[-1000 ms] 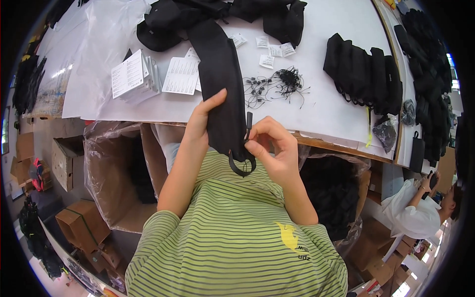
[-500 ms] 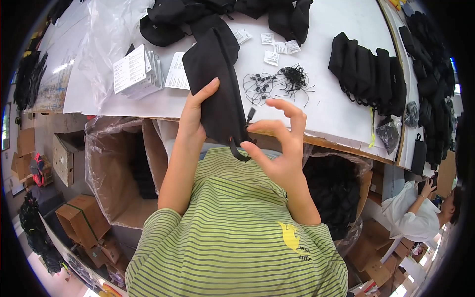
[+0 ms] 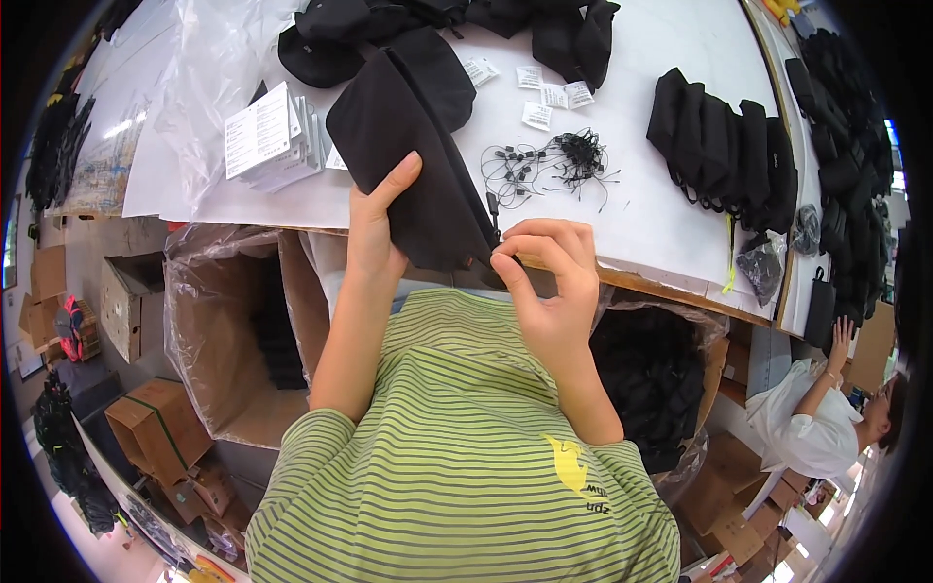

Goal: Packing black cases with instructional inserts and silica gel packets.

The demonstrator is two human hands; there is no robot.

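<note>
At the near edge of a white worktable (image 3: 641, 155), a black fabric pouch (image 3: 408, 165) is being held over the table rim, one end lying on the tabletop and the other hanging toward the person. Left hand (image 3: 374, 233) is gripping the pouch along its left side, fingers spread flat up the cloth and thumb tucked behind. Right hand (image 3: 549, 282) is closing narrowly, thumb and forefinger pinching at the pouch's lower right corner, where a small dark zip pull or tag is showing; what exactly is pinched cannot be told. Beside the pouch on the table, a tangle of black tag fasteners (image 3: 554, 160) is lying loose, with small white paper tags (image 3: 549, 92) just beyond it. A stack of white printed cards (image 3: 267, 136) is sitting to the left, partly on clear plastic sheeting (image 3: 204, 78). A row of folded black pouches (image 3: 729, 151) is standing well to the right. More black items (image 3: 457, 19) are piling at the far edge. Below the table, a plastic-lined cardboard box (image 3: 233, 330) is standing at the person's left.
</note>
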